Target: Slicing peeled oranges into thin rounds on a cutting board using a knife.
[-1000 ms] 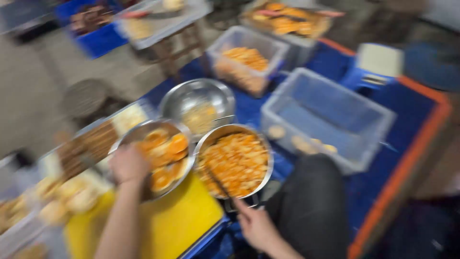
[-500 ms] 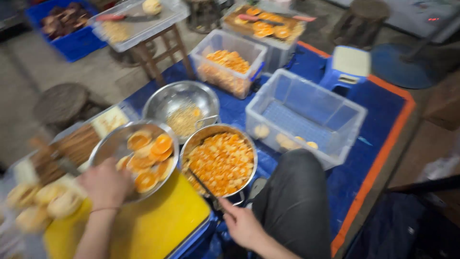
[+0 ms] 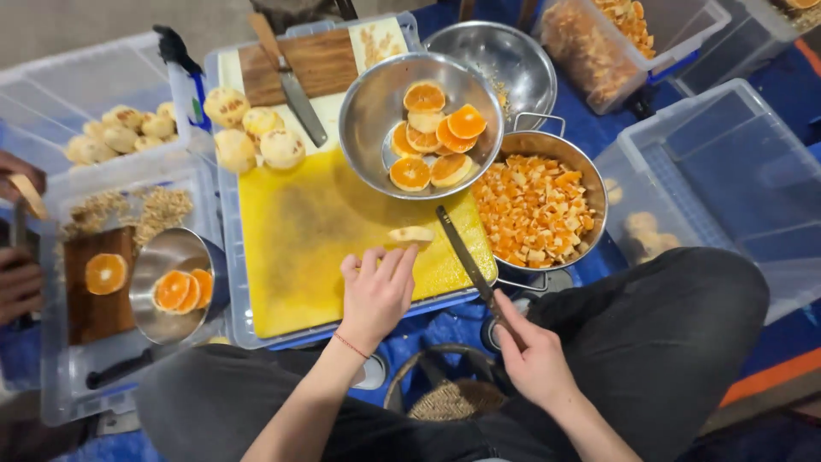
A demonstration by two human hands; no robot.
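The fruit slice [image 3: 412,235] lies flat on the yellow board [image 3: 299,248], near its right front edge, under the fingertips of the left hand [image 3: 376,291], whose fingers are spread and pressing down rather than curled round anything. The right hand [image 3: 534,355] is closed on the handle of a knife [image 3: 466,257], whose blade points away across the board's edge and lies just beside the slice.

Just behind the board, a steel bowl [image 3: 368,120] holds peeled orange halves [image 3: 428,137], and to its right a pot [image 3: 590,184] is full of diced orange [image 3: 530,205]. Farther left, peeled whole fruits [image 3: 256,133] sit by a wooden board [image 3: 325,60] with a second knife [image 3: 295,94] on it. Another person's hands [image 3: 19,282] work at the far left beside a small bowl [image 3: 167,274] of halves.

The risks I judge from here: the left fingertips lie flat and close to the blade, so a cut made with them uncurled could nick them. The slice looks wet and the board juice-stained, so it may slide under pressure. The pot overhangs the board's corner near the knife arm, and a careless elbow could tip it.
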